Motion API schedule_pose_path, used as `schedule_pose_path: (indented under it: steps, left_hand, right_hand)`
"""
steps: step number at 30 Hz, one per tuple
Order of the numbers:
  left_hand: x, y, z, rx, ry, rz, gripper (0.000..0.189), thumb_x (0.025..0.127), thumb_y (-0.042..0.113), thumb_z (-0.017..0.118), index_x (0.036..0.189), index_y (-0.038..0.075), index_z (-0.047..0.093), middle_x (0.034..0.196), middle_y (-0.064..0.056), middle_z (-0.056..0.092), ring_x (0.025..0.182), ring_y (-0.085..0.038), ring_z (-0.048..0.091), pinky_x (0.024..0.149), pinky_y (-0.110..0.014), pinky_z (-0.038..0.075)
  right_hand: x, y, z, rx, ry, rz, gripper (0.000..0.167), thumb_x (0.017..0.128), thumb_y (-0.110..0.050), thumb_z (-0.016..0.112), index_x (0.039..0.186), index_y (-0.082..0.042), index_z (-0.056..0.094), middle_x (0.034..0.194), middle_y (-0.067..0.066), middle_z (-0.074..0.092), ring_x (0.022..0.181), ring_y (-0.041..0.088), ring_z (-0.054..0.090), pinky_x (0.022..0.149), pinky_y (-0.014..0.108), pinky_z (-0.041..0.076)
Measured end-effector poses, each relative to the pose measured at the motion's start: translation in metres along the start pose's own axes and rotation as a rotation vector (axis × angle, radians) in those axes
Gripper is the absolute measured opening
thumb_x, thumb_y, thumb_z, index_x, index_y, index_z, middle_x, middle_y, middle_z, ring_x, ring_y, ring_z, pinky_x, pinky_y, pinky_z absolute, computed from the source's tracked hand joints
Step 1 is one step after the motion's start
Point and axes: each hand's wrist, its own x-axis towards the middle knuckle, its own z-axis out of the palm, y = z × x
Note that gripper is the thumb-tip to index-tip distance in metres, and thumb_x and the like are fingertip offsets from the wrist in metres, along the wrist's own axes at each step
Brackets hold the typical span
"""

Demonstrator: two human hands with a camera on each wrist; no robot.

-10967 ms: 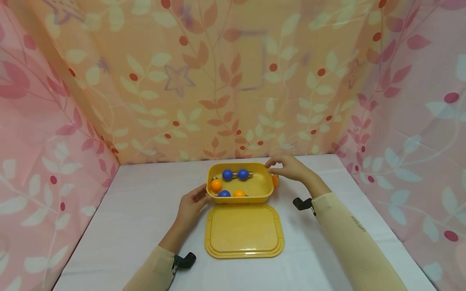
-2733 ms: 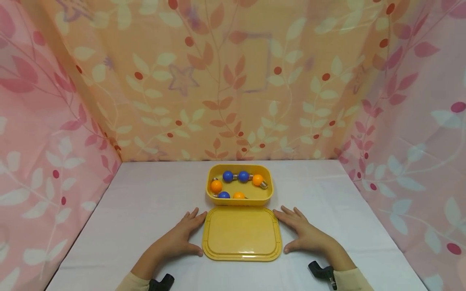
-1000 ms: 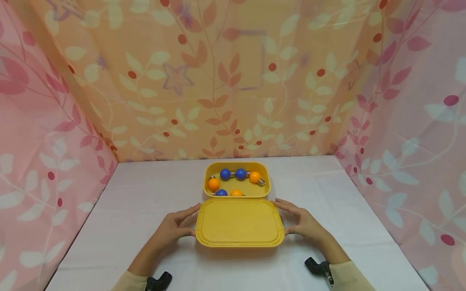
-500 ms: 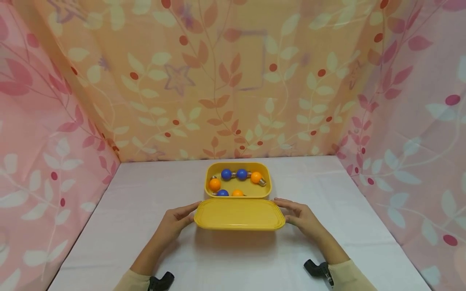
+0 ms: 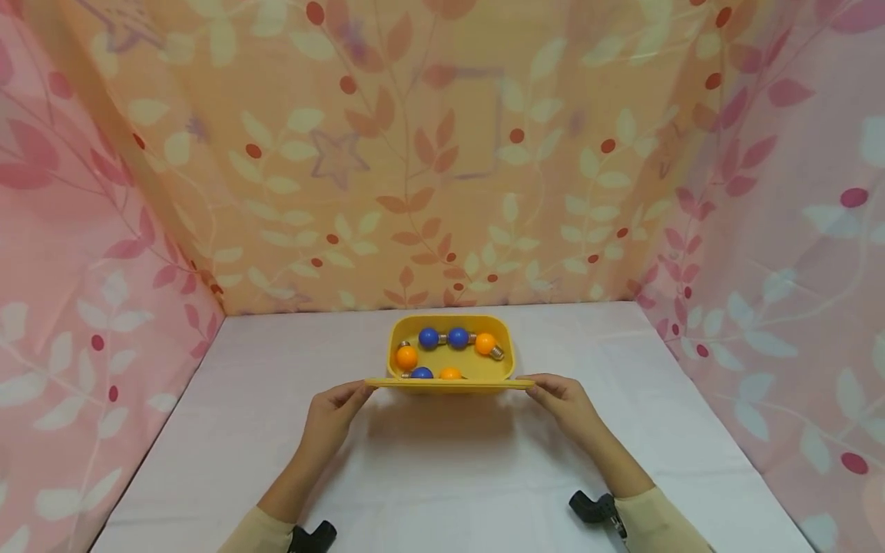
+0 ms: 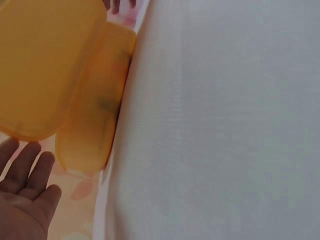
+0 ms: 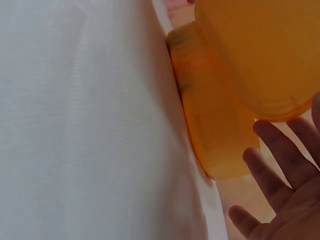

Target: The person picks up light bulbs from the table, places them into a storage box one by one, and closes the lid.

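Note:
A yellow box lid (image 5: 449,383) is held up level and seen edge-on in the head view, just in front of the yellow box (image 5: 477,364). At its left end my left hand (image 5: 329,421) pinches it between fingers and thumb. My right hand (image 5: 572,411) does the same at the right end. Inside the open box lie blue bulbs (image 5: 459,338) and orange bulbs (image 5: 485,343) with metal screw bases; the front ones are partly hidden by the front wall and lid. Both wrist views show the lid (image 6: 40,65) raised above the table, beside the box (image 7: 215,110).
A white cloth (image 5: 442,491) covers the table under the box. Orange patterned fabric (image 5: 442,153) hangs behind it, and pink patterned fabric (image 5: 76,253) and more at the right close off the sides.
Eleven seconds ago the right hand was at the box with an orange bulb outside; that bulb is now inside. Both hands have since gripped the lid, lifted it off the table and tilted it level.

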Motion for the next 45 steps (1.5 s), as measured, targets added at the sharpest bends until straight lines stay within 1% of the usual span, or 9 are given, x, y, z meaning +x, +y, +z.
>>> schedule_pose_path:
  steps: [6, 11, 16, 19, 24, 27, 34, 40, 45]
  left_hand:
    - [0.009, 0.000, 0.010, -0.052, 0.061, 0.018, 0.031, 0.091, 0.038, 0.078, 0.109, 0.013, 0.080, 0.108, -0.004, 0.078, 0.102, -0.011, 0.070, 0.086, -0.021, 0.058]
    - [0.016, 0.002, 0.015, -0.096, 0.098, 0.046, 0.025, 0.088, 0.032, 0.082, 0.106, 0.014, 0.080, 0.105, -0.004, 0.078, 0.098, -0.014, 0.072, 0.083, -0.022, 0.060]
    - [0.023, 0.008, 0.018, -0.139, 0.118, 0.068, 0.027, 0.087, 0.031, 0.083, 0.106, 0.012, 0.079, 0.104, -0.006, 0.078, 0.096, -0.017, 0.073, 0.082, -0.023, 0.061]
    - [0.024, 0.011, 0.019, -0.142, 0.136, 0.052, 0.028, 0.087, 0.029, 0.083, 0.107, 0.010, 0.079, 0.105, -0.008, 0.077, 0.095, -0.015, 0.072, 0.080, -0.021, 0.061]
    - [0.025, 0.012, 0.021, -0.142, 0.179, 0.036, 0.028, 0.090, 0.022, 0.081, 0.114, 0.009, 0.078, 0.111, -0.010, 0.077, 0.096, -0.011, 0.071, 0.082, -0.018, 0.059]
    - [0.027, 0.015, 0.022, -0.166, 0.194, 0.062, 0.029, 0.092, 0.014, 0.078, 0.120, 0.007, 0.076, 0.115, -0.012, 0.075, 0.098, -0.009, 0.071, 0.086, -0.018, 0.059]
    - [0.020, 0.038, 0.027, -0.218, 0.213, 0.145, 0.029, 0.092, 0.000, 0.075, 0.120, -0.001, 0.074, 0.110, -0.019, 0.071, 0.098, -0.010, 0.070, 0.090, -0.020, 0.058]
    - [0.013, 0.042, 0.035, -0.121, 0.238, 0.284, 0.031, 0.091, -0.001, 0.075, 0.122, -0.002, 0.073, 0.106, -0.015, 0.071, 0.101, -0.014, 0.070, 0.091, -0.018, 0.057]
    - [0.014, 0.041, 0.035, -0.057, 0.251, 0.303, 0.033, 0.090, -0.002, 0.075, 0.123, -0.001, 0.073, 0.105, -0.014, 0.071, 0.103, -0.019, 0.072, 0.092, -0.018, 0.057]
  right_hand:
    - [0.005, 0.000, 0.003, -0.046, 0.104, -0.016, 0.026, 0.101, -0.024, 0.067, 0.115, -0.005, 0.077, 0.107, 0.005, 0.078, 0.105, 0.003, 0.068, 0.092, 0.019, 0.055]
    - [0.011, 0.000, 0.006, -0.163, 0.219, -0.107, 0.019, 0.096, -0.022, 0.073, 0.111, -0.011, 0.080, 0.103, 0.000, 0.079, 0.104, 0.001, 0.068, 0.094, 0.017, 0.051]
    - [0.020, -0.003, 0.005, -0.165, 0.293, -0.173, 0.016, 0.093, -0.015, 0.077, 0.108, -0.011, 0.080, 0.104, 0.003, 0.079, 0.103, 0.002, 0.068, 0.095, 0.014, 0.049]
    - [0.022, -0.005, 0.004, -0.175, 0.289, -0.182, 0.019, 0.093, -0.014, 0.077, 0.112, -0.010, 0.078, 0.105, 0.005, 0.078, 0.103, 0.002, 0.067, 0.099, 0.020, 0.049]
    - [0.029, -0.012, 0.004, -0.206, 0.268, -0.183, 0.033, 0.093, -0.018, 0.078, 0.126, -0.015, 0.073, 0.104, 0.004, 0.077, 0.106, 0.007, 0.065, 0.110, 0.051, 0.045]
    - [0.034, -0.017, 0.003, -0.195, 0.271, -0.196, 0.041, 0.093, -0.019, 0.078, 0.133, -0.020, 0.069, 0.101, 0.003, 0.076, 0.110, 0.013, 0.065, 0.114, 0.061, 0.040]
    - [0.035, -0.022, -0.003, -0.163, 0.258, -0.217, 0.056, 0.092, -0.012, 0.078, 0.144, -0.025, 0.061, 0.098, 0.004, 0.075, 0.115, 0.021, 0.063, 0.113, 0.062, 0.037]
    - [0.029, -0.044, -0.007, -0.177, 0.218, -0.218, 0.060, 0.092, -0.002, 0.076, 0.148, -0.013, 0.056, 0.099, 0.012, 0.074, 0.114, 0.024, 0.062, 0.114, 0.065, 0.034]
    - [0.026, -0.056, -0.005, -0.177, 0.194, -0.215, 0.061, 0.091, -0.001, 0.075, 0.148, -0.009, 0.055, 0.099, 0.015, 0.073, 0.117, 0.030, 0.060, 0.114, 0.070, 0.031]
